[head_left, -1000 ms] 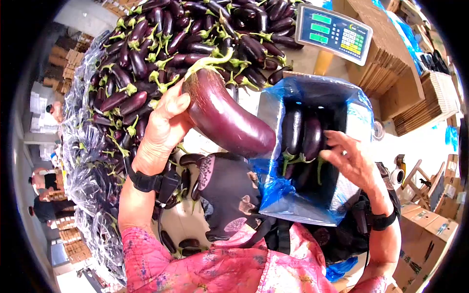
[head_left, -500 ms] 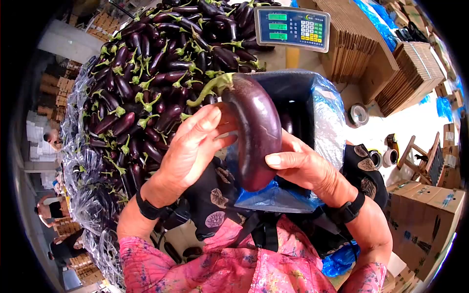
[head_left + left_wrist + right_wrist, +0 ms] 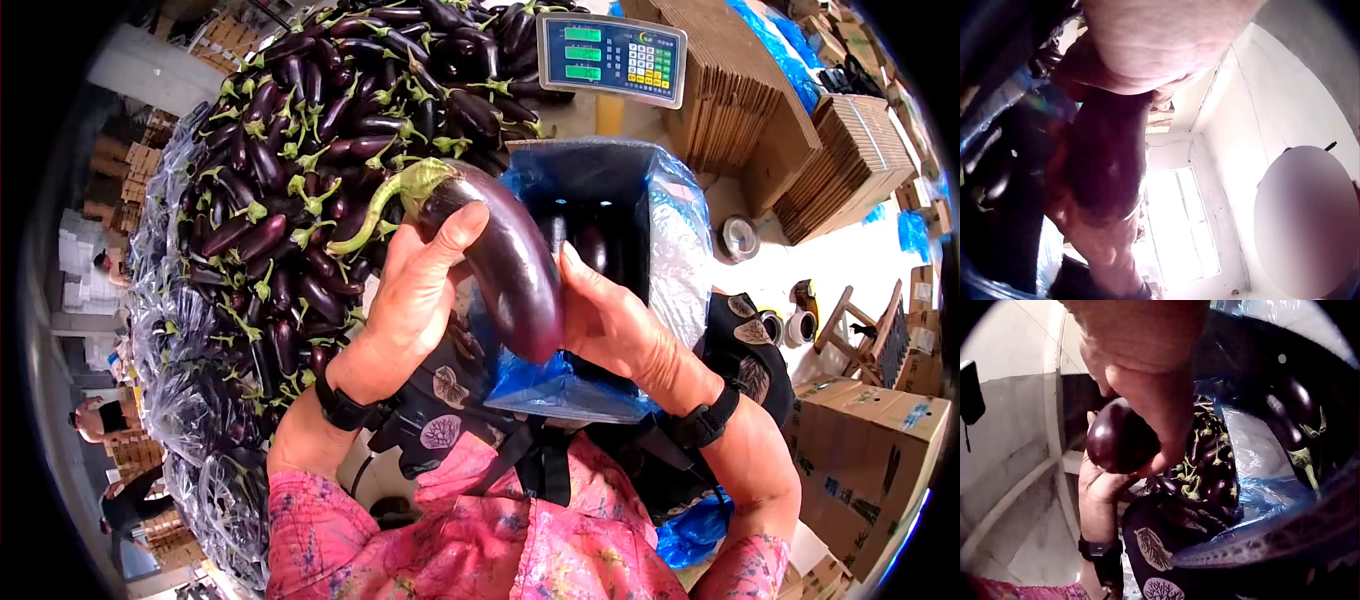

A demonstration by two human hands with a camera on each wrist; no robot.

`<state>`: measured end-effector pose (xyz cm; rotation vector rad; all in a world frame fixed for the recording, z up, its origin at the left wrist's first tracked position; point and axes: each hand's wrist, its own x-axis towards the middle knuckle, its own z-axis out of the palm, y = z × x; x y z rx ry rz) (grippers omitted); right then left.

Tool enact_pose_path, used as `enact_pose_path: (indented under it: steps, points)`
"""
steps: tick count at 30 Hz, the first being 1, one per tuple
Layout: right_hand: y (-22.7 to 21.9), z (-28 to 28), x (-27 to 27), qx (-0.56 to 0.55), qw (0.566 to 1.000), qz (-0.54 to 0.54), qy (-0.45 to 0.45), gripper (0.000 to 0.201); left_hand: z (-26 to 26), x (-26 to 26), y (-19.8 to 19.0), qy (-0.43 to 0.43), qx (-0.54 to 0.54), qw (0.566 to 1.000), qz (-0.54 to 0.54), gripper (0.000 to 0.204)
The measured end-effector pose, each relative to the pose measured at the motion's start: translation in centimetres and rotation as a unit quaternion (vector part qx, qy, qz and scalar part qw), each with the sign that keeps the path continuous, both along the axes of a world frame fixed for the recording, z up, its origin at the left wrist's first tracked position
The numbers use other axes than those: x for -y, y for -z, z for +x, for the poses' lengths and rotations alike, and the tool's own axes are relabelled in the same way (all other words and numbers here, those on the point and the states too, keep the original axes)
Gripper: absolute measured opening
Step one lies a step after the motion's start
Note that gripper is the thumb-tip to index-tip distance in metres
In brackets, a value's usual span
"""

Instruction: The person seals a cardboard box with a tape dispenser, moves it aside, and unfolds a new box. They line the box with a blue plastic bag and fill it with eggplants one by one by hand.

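A large, glossy purple eggplant (image 3: 505, 265) is held up in front of the body, its green stem pointing left and its rounded end tilted down to the right. My left hand (image 3: 405, 310) grips it near the stem, thumb over the top. At the lower end my right hand (image 3: 625, 325) holds its side, thumb raised and the other fingers partly hidden behind it. In the right wrist view the eggplant's round end (image 3: 1116, 437) shows between both hands. Close behind stands a box lined with blue plastic (image 3: 680, 250), with eggplants (image 3: 1300, 400) inside.
A big heap of eggplants (image 3: 330, 150) spreads at the back left, edged by clear plastic film (image 3: 170, 350). A scale display (image 3: 612, 60) stands behind the box. Flattened cartons (image 3: 735, 110) are stacked at back right, and a closed carton (image 3: 870, 450) sits at right.
The right hand came out of the box and took hold of the eggplant's lower end. The eggplant was brought upright between both hands, then tilted again with its stem to the left.
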<state>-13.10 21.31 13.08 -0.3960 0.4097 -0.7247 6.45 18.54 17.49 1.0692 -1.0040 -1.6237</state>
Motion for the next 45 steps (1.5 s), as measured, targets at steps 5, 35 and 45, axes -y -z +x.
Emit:
enact_pose_path:
  steps: [5, 35, 45]
  points:
    - [1.5, -0.3, 0.6, 0.004, 0.999, 0.035, -0.025, 0.067, 0.0, 0.4, 0.0, -0.004, 0.034, 0.999, -0.041, 0.051]
    - [-0.5, -6.2, 2.6, -0.467, 0.825, -0.307, 0.086, 0.035, -4.7, 5.3, 4.5, 0.285, 0.598, 0.742, -0.102, 0.072]
    - [0.2, -5.8, 1.9, -0.581, 0.694, -0.421, 0.061, 0.030, -6.6, 3.2, 13.1, 0.410, 0.679, 0.547, -0.268, 0.046]
